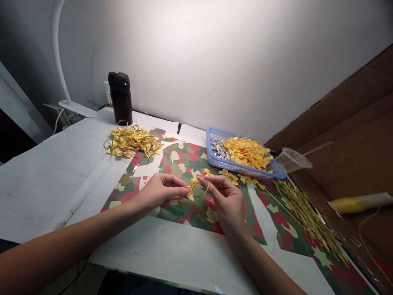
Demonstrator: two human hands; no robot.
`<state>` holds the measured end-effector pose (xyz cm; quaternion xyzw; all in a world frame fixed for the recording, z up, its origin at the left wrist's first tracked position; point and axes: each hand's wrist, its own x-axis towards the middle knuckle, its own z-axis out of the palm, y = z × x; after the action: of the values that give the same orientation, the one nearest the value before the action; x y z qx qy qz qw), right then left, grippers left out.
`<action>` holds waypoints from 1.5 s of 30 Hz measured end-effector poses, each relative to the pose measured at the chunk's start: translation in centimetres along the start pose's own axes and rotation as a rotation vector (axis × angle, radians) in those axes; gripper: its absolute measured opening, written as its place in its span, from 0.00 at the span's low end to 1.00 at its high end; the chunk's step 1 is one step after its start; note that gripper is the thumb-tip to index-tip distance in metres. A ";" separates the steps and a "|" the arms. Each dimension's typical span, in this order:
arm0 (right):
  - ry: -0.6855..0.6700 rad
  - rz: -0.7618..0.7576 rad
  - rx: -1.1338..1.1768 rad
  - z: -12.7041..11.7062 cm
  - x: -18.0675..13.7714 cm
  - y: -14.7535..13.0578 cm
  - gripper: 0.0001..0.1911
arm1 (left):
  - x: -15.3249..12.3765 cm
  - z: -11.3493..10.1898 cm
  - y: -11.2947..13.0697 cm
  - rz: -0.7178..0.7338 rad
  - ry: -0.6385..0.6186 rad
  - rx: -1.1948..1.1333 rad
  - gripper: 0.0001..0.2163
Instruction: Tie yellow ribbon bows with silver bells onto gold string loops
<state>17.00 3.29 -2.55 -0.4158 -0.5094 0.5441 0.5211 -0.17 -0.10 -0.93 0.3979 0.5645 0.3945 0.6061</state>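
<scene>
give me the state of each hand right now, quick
Left hand: closed, pinching a yellow bow between thumb and fingers.
Right hand: closed, fingertips pinching a thin gold loop at the bow.

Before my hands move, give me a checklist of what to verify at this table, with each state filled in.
1. Left hand pinching the yellow bow: ok.
2. Right hand pinching the wire loop: ok.
3. Loop fastened to the bow: cannot tell, too small to see.
4. Blue basket upright, loose bows inside: ok.
5. Black bottle standing upright, apart from both hands: ok.
</scene>
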 end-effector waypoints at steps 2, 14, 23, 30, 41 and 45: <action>-0.023 0.017 0.034 0.0 0.1 -0.1 0.10 | 0.1 0.0 -0.1 -0.002 -0.011 -0.001 0.10; -0.139 0.019 0.086 0.0 -0.2 -0.6 0.07 | 0.0 0.3 -0.3 -0.167 -0.228 -0.284 0.13; -0.154 0.007 0.029 0.1 -0.4 -0.2 0.06 | -0.2 0.3 -0.5 -0.276 -0.441 -0.358 0.12; -0.106 -0.027 -0.092 -0.4 -0.4 -1.7 0.09 | -0.3 0.3 0.0 -0.265 -0.366 -0.286 0.11; -0.264 0.043 -0.193 -1.1 -0.2 -1.7 0.08 | -0.3 0.6 0.4 -0.201 -0.201 -0.393 0.07; -0.220 0.044 -0.216 -0.9 -0.2 -1.3 0.09 | -0.4 0.5 0.3 -0.170 -0.175 -0.370 0.05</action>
<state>18.14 3.12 -1.38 -0.4185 -0.6098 0.5396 0.4023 0.27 -0.40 -0.46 0.2634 0.4594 0.4028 0.7466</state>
